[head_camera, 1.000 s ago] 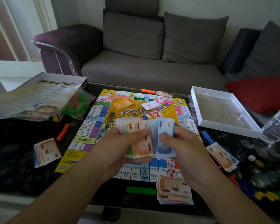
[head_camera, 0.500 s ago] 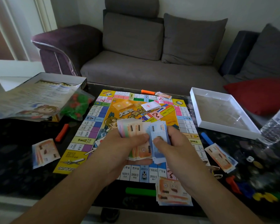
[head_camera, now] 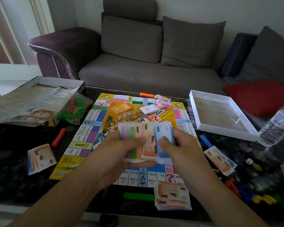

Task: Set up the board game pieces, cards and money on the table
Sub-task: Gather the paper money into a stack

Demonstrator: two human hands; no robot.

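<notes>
Well underway now: the square, glossy printed game board (head_camera: 105,138) lies flat on the dark table (head_camera: 10,154), and thin paper money piles sit at its left (head_camera: 40,158), right (head_camera: 220,158) and near (head_camera: 172,196) edges. Left hand (head_camera: 115,154) grips a fanned wad of soft pastel paper banknotes (head_camera: 144,140) above the board, while right hand (head_camera: 179,148) pinches a blue note with its thumb. Dealing looks unfinished; the crinkly clear bag of red and green plastic houses (head_camera: 74,110) is unopened.

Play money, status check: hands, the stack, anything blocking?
Left hand and right hand both grip the fanned paper play-money stack above the yellow game board. Nothing in the way.
</notes>
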